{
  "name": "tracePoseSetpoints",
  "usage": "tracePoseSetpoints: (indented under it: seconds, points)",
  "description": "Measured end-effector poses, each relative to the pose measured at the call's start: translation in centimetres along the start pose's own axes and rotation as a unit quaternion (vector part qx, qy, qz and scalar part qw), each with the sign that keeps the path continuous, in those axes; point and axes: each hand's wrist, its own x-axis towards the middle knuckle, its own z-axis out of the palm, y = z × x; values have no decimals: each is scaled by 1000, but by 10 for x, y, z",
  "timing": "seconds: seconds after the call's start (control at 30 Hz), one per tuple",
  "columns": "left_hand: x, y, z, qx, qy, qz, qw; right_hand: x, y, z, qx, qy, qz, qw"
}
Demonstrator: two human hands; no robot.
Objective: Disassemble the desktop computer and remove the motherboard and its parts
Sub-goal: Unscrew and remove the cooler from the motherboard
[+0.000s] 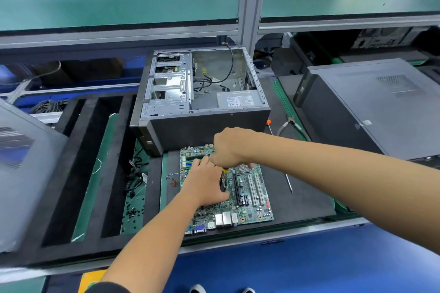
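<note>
The motherboard (247,195) lies flat on the black mat (297,197) at the near edge of the bench, just in front of the opened computer case (202,112). The right hand (232,147) is curled round a yellow-and-black screwdriver (223,178), held roughly upright with its tip down on the board; the tip itself is hidden. The left hand (206,183) rests on the board beside the tool, fingers spread fairly flat, seemingly pressing rather than gripping, though its fingertips are partly covered by the other hand. To the right of the board lies a thin metal rod (289,183), with wire cutters (291,123) and an orange-handled tool (269,123) farther back. Small black screws (133,211) are scattered to the left. A closed grey tower (371,107) sits at far right.
</note>
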Motion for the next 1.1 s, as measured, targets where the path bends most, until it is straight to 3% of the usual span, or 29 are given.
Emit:
tracePoseSetpoints:
  seconds: [0.13, 0.3, 0.43, 0.63, 0.87, 0.97, 1.1]
  points:
    - [0, -1, 4, -10, 17, 7, 1000, 0, -3, -3, -135, -65, -50, 988]
    - [0, -2, 7, 10, 35, 6, 999, -3, 5, -4, -262, 0, -208, 942]
    - [0, -1, 6, -13, 39, -1, 999, -5, 14, -2, -304, 28, -266, 914]
    - [-2, -1, 1, -40, 32, 5, 999, -5, 13, -1, -192, 35, -268, 943]
    - [-1, -1, 5, -26, -4, -2, 1000, -3, 3, 10, -29, 9, -128, 991]
    - [-1, -3, 6, -52, -5, 2, 999, -4, -3, 8, -53, -25, -149, 987]
    - [0, -4, 5, -40, 4, 9, 999, -13, -5, 3, -183, -29, -190, 964]
